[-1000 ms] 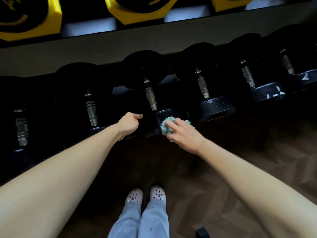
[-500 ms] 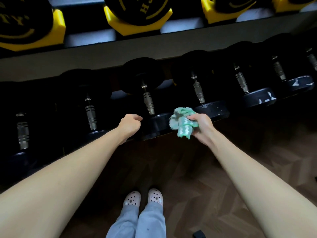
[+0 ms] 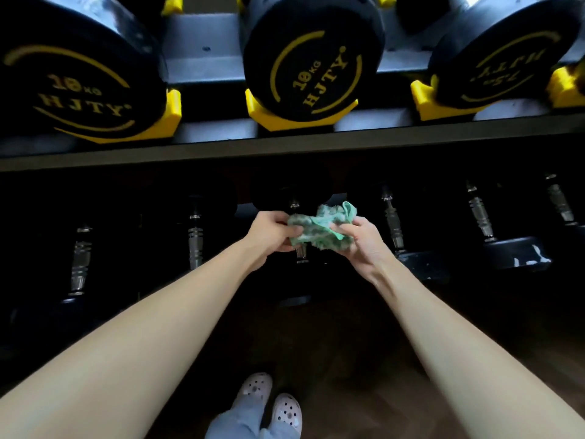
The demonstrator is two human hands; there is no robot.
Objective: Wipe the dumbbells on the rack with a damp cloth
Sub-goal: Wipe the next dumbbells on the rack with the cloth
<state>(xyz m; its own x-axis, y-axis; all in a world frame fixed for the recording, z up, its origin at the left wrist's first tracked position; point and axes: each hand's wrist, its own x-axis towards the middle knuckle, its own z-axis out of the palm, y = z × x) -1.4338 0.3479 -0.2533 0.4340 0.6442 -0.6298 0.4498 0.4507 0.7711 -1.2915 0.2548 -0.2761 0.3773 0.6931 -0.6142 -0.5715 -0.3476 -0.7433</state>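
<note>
A crumpled green cloth [image 3: 319, 228] is held between both hands in front of the lower shelf. My left hand [image 3: 269, 231] grips its left end and my right hand [image 3: 364, 240] grips its right end. Behind the cloth stands a black dumbbell whose steel handle [image 3: 300, 250] shows just under the cloth. More black dumbbells with steel handles [image 3: 392, 220] line the dark lower shelf. On the upper shelf sit large black dumbbells with yellow lettering [image 3: 304, 61], resting in yellow cradles [image 3: 256, 109].
The grey front rail of the rack's upper shelf [image 3: 316, 144] crosses the view above my hands. A dumbbell head with white scuffs [image 3: 519, 255] juts out at the right. Dark wood floor and my feet in pale clogs [image 3: 272, 397] lie below.
My left hand has left the dumbbell and taken hold of the cloth together with the right. Both hands rose to the middle, and the view tilted up onto the upper shelf.
</note>
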